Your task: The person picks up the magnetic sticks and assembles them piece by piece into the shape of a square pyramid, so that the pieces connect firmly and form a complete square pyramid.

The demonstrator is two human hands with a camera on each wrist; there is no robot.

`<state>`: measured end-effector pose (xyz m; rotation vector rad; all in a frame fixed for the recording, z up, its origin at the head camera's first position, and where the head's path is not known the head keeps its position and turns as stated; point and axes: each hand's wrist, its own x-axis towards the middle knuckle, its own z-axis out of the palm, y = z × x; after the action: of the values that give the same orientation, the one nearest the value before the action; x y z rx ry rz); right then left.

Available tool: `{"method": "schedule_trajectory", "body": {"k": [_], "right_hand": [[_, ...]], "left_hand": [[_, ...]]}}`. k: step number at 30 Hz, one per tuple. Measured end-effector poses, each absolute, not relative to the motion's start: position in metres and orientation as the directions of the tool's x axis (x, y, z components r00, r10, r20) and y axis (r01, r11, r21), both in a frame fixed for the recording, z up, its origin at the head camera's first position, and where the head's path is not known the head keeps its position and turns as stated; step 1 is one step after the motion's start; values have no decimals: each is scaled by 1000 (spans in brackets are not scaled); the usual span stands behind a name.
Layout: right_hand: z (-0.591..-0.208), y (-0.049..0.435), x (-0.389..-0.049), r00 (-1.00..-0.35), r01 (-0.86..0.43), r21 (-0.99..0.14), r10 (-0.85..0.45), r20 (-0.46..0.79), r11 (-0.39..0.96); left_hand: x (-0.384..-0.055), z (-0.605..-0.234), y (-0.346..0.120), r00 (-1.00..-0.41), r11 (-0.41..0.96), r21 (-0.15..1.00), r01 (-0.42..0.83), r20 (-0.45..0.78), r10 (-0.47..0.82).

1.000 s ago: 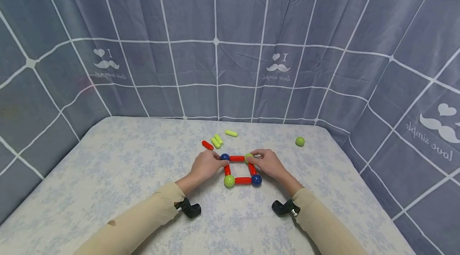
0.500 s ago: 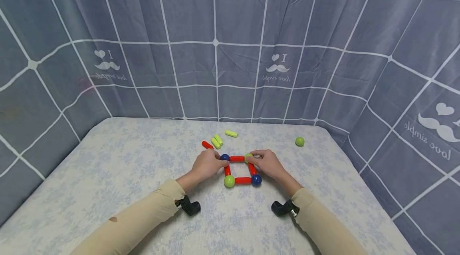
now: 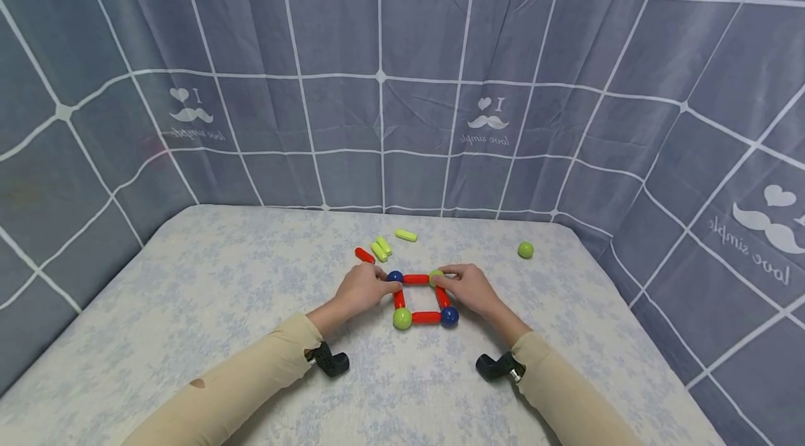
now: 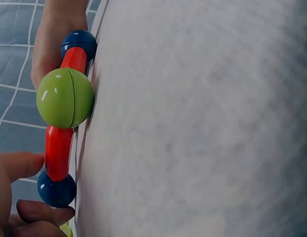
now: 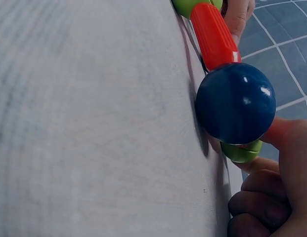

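Observation:
A four-sided frame of red magnetic rods and balls lies on the table, with red rods (image 3: 426, 318) joining blue and green balls at its corners. At its far left corner, my left hand (image 3: 361, 290) pinches a blue ball (image 4: 57, 189) between thumb and fingers. My right hand (image 3: 472, 288) pinches the green ball (image 3: 437, 278) at the far right corner. Closer to me are a green ball (image 3: 402, 319) on the left and a blue ball (image 5: 236, 103) on the right. That blue ball hides most of the right-hand green ball in the right wrist view.
Just beyond my left hand lies a loose red rod (image 3: 365, 255). Several yellow-green rods (image 3: 379, 252) are scattered behind it. A single green ball (image 3: 525, 249) sits at the back right. Grey-blue gridded curtains (image 3: 415, 110) stand around the pale patterned table (image 3: 251, 264).

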<state>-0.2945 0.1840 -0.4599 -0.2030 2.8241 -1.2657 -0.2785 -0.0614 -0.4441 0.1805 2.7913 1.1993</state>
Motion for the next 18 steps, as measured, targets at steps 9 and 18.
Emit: {"method": "schedule_trajectory", "body": {"k": [9, 18], "right_hand": [[-461, 187, -296, -988, -125, -737, -148, 34, 664], [-465, 188, -298, -988, -125, -737, -150, 32, 664]], "left_hand": [[-293, -448, -76, -996, 650, 755, 85, 52, 69], [-321, -456, -97, -998, 500, 865, 45, 13, 68]]}}
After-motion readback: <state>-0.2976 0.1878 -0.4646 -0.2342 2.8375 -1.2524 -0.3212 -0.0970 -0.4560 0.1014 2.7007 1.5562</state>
